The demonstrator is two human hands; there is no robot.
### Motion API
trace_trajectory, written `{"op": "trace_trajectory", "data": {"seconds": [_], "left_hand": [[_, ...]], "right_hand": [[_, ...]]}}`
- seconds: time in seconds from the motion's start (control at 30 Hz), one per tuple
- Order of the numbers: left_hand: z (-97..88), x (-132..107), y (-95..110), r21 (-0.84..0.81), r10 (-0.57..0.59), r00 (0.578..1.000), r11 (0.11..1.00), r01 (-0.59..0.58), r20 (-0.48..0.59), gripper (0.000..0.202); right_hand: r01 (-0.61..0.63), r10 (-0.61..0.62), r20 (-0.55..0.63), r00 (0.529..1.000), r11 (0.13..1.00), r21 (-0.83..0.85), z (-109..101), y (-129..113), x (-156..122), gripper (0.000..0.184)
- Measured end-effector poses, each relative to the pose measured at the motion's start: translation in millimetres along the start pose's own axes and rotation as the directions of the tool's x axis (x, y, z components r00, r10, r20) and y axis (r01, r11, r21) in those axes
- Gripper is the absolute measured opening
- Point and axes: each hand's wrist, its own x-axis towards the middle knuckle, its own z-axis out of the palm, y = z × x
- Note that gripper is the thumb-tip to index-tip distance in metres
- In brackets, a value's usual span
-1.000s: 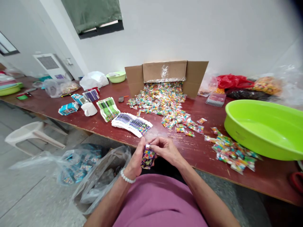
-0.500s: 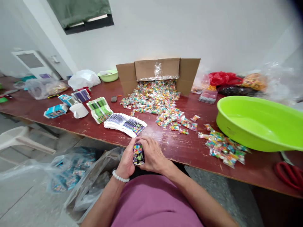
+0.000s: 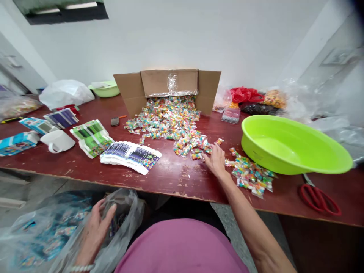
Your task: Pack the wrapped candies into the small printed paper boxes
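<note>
Lying just beside the right hand (image 3: 216, 162): wrapped candies (image 3: 184, 137).

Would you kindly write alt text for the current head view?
A person's right hand is beside colorful packets spread from a cardboard box on a red table; the left hand is at a plastic bag below. A green basin stands at right.

Table (image 3: 173, 182): glossy, edge chipped rough
Packets (image 3: 176, 117): shiny clear plastic
Carton (image 3: 155, 83): matt cardboard, glossy tape (image 3: 172, 82)
Basin (image 3: 267, 159), right: smooth plastic
Scissors (image 3: 319, 201): metal, smooth handles
Bag (image 3: 132, 204), lower left: creased plastic
</note>
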Motion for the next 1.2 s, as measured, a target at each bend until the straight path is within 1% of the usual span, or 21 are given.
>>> {"op": "trace_trajectory", "data": {"seconds": [0.03, 0.07, 0.1, 0.13, 0.17, 0.2, 0.23, 0.27, 0.3, 0.33, 0.4, 0.5, 0.6, 0.77, 0.9, 0.97, 1.03, 1.1, 1.13, 1.17, 1.2], "left_hand": [[-0.9, 2.8, -4.6, 0.061, 0.013, 1.000, 0.998, -0.013, -0.004, 0.077], [-0.5, 4.0, -2.3, 0.094, 0.052, 0.999, 0.994, -0.051, -0.009, 0.075], [1.5, 4.1, 6.6, 0.109, 0.119, 0.993, 0.987, -0.117, -0.015, 0.068], [5.4, 4.3, 20.8, 0.130, 0.218, 0.975, 0.969, -0.211, -0.038, 0.061], [11.3, 5.4, 38.7, 0.163, 0.325, 0.944, 0.936, -0.313, -0.053, 0.055], [18.7, 8.0, 58.3, 0.200, 0.432, 0.900, 0.888, -0.413, -0.057, 0.050], [27.2, 12.1, 77.8, 0.236, 0.513, 0.858, 0.838, -0.492, -0.031, 0.047], [36.2, 17.6, 95.6, 0.281, 0.552, 0.834, 0.801, -0.528, -0.005, 0.046], [45.1, 23.8, 110.7, 0.347, 0.558, 0.829, 0.775, -0.528, 0.014, 0.046], [53.3, 30.2, 122.5, 0.428, 0.534, 0.845, 0.760, -0.489, 0.016, 0.048], [66.7, 41.8, 136.1, 0.544, 0.499, 0.865, 0.714, -0.441, 0.047, 0.049], [77.9, 52.5, 138.7, 0.615, 0.482, 0.871, 0.662, -0.429, 0.089, 0.049], [80.6, 56.3, 135.8, 0.616, 0.465, 0.881, 0.670, -0.415, 0.087, 0.053], [78.9, 63.5, 139.0, 0.439, 0.369, 0.926, 0.820, -0.366, 0.082, 0.046], [77.2, 69.3, 143.9, 0.311, 0.335, 0.942, 0.892, -0.328, 0.032, 0.040], [76.4, 67.9, 145.0, 0.208, 0.314, 0.949, 0.928, -0.309, 0.013, 0.031], [75.9, 62.0, 145.0, 0.076, 0.285, 0.958, 0.955, -0.286, 0.018, 0.022], [74.9, 51.0, 144.4, -0.076, 0.262, 0.964, 0.963, -0.259, 0.040, 0.021], [73.8, 43.7, 144.2, -0.143, 0.258, 0.965, 0.958, -0.249, 0.050, 0.024], [71.9, 35.4, 144.1, -0.228, 0.255, 0.965, 0.945, -0.234, 0.068, 0.027], [69.0, 26.6, 144.4, -0.338, 0.249, 0.963, 0.919, -0.201, 0.104, 0.030]], "right_hand": [[-0.034, 0.034, 0.003, 0.999, 0.999, -0.036, 6.1, 9.1, 2.1, 0.059], [-0.050, 0.051, 0.015, 0.999, 0.997, -0.057, 13.4, 13.5, 1.7, 0.060], [-0.047, 0.049, 0.025, 0.998, 0.997, -0.066, 21.4, 13.8, -0.7, 0.062], [-0.035, 0.038, 0.031, 0.999, 0.997, -0.070, 29.8, 10.7, -4.4, 0.065], [-0.019, 0.022, 0.035, 0.999, 0.997, -0.080, 38.0, 5.1, -8.7, 0.068], [0.002, 0.001, 0.038, 0.999, 0.996, -0.090, 45.6, -2.1, -13.1, 0.071], [0.028, -0.024, 0.042, 0.999, 0.995, -0.096, 52.2, -10.0, -17.5, 0.074], [0.057, -0.053, 0.048, 0.997, 0.994, -0.097, 57.8, -17.9, -21.5, 0.075], [0.088, -0.083, 0.056, 0.995, 0.992, -0.089, 62.1, -25.0, -25.2, 0.075], [0.120, -0.115, 0.061, 0.991, 0.990, -0.080, 65.1, -31.1, -28.5, 0.074], [0.178, -0.174, 0.061, 0.983, 0.982, -0.064, 67.9, -39.3, -33.8, 0.071], [0.229, -0.228, 0.045, 0.973, 0.973, -0.038, 66.1, -42.5, -38.2, 0.067], [0.247, -0.247, 0.038, 0.968, 0.969, -0.004, 62.4, -41.5, -38.7, 0.063], [0.238, -0.238, -0.003, 0.971, 0.971, 0.029, 57.4, -41.0, -36.1, 0.062], [0.245, -0.238, -0.080, 0.968, 0.966, 0.079, 47.7, -44.0, -34.3, 0.058], [0.262, -0.243, -0.132, 0.961, 0.953, 0.150, 40.8, -51.6, -37.1, 0.053], [0.265, -0.229, -0.152, 0.961, 0.921, 0.284, 34.6, -65.7, -44.0, 0.046], [0.192, -0.173, -0.086, 0.981, 0.856, 0.480, 30.1, -85.6, -53.1, 0.045], [0.105, -0.127, -0.004, 0.992, 0.802, 0.588, 28.3, -96.5, -57.1, 0.048], [-0.019, -0.078, 0.110, 0.991, 0.727, 0.686, 26.4, -107.2, -60.0, 0.051], [-0.157, -0.039, 0.233, 0.972, 0.627, 0.763, 24.0, -117.2, -61.6, 0.052]]}}
